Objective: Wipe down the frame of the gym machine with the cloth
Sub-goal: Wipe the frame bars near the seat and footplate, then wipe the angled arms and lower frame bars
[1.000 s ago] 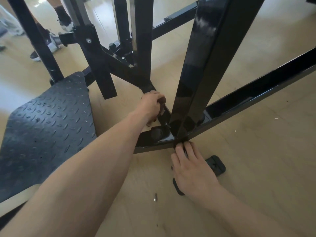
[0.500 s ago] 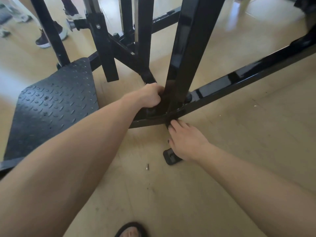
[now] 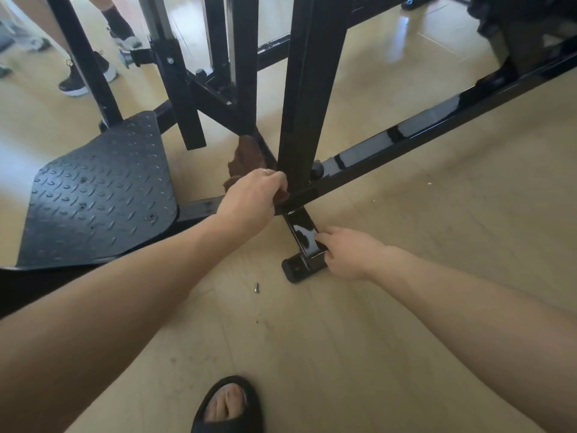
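Though the black frame (image 3: 309,98) is glossy enough to throw back the light, no brand, label or lettering can be read on it or on anything near it. At the foot of the frame's upright post the left hand (image 3: 249,198) grips a brown cloth (image 3: 246,157), its fingers (image 3: 276,179) curled round the fabric and held against the joint where the post meets the long floor bar; the loose part of the cloth stands up behind the knuckles, against a slanting brace. Just beside it, the right hand (image 3: 346,253) rests on the short cross foot of the frame, its fingers bent over the shiny top face near the rubber end cap (image 3: 295,268). Left of the hands lies a studded black footplate (image 3: 100,192), and a small bolt (image 3: 256,288) lies on the pale wooden floor (image 3: 437,229) in front of the foot. A sandalled foot (image 3: 228,404) shows at the bottom edge.
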{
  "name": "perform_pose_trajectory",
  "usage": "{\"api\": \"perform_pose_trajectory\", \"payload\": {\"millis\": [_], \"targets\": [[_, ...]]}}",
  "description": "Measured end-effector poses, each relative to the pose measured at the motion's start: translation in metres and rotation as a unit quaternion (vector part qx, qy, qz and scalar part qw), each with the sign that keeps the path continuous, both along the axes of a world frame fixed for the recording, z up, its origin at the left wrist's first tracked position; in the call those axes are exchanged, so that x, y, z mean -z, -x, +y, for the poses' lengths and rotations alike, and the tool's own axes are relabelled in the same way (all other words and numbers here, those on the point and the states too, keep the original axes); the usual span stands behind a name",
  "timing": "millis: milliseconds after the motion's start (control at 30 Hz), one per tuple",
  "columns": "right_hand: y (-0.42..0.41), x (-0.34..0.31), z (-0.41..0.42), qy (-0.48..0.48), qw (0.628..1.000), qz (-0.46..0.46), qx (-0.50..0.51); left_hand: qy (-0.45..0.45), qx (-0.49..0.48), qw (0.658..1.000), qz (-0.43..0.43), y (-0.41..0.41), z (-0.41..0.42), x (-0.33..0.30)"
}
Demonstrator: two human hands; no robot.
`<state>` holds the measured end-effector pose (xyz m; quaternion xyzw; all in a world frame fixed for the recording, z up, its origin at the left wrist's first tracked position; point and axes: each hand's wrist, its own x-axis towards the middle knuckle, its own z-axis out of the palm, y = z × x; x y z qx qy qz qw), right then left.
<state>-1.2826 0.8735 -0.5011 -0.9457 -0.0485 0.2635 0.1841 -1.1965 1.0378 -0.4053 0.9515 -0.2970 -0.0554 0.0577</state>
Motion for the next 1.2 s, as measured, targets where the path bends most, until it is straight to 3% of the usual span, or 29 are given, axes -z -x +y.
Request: {"api": "perform_pose_trajectory", "payload": {"millis": [133, 200, 233, 300, 367, 500, 633, 800, 933, 1100, 1200], "targets": [[0.009, -0.017, -0.024, -0.01, 0.999, 0.017, 0.041, 0.012, 0.067, 0.992, 0.105, 0.035, -0.027, -0.014], [0.013, -0.032, -0.042, -0.094, 0.987, 0.059, 0.119, 0.041, 0.037, 0.985, 0.164, 0.04, -0.047, -0.022], [0.014, -0.046, -0.054, -0.175, 0.964, 0.102, 0.175, 0.055, 0.02, 0.98, 0.188, 0.039, -0.057, -0.026], [0.016, -0.073, -0.079, -0.352, 0.877, 0.179, 0.274, 0.073, 0.006, 0.97, 0.232, 0.035, -0.081, -0.035], [0.021, -0.1, -0.106, -0.421, 0.833, 0.172, 0.314, 0.11, -0.005, 0.952, 0.286, 0.037, -0.109, -0.047], [0.063, -0.147, -0.147, -0.376, 0.845, 0.112, 0.365, 0.173, -0.012, 0.92, 0.352, 0.065, -0.175, -0.078], [0.141, -0.2, -0.188, -0.351, 0.801, 0.056, 0.482, 0.174, -0.001, 0.904, 0.391, 0.123, -0.237, -0.123], [0.255, -0.28, -0.219, -0.361, 0.723, 0.012, 0.589, 0.152, -0.002, 0.87, 0.469, 0.216, -0.294, -0.206], [0.34, -0.356, -0.231, -0.389, 0.644, -0.007, 0.659, 0.089, 0.071, 0.846, 0.52, 0.286, -0.324, -0.281], [0.432, -0.465, -0.229, -0.46, 0.559, 0.0, 0.69, 0.024, 0.091, 0.829, 0.551, 0.362, -0.35, -0.385], [0.482, -0.534, -0.216, -0.484, 0.48, -0.012, 0.732, -0.006, 0.115, 0.829, 0.547, 0.402, -0.357, -0.452]]}}
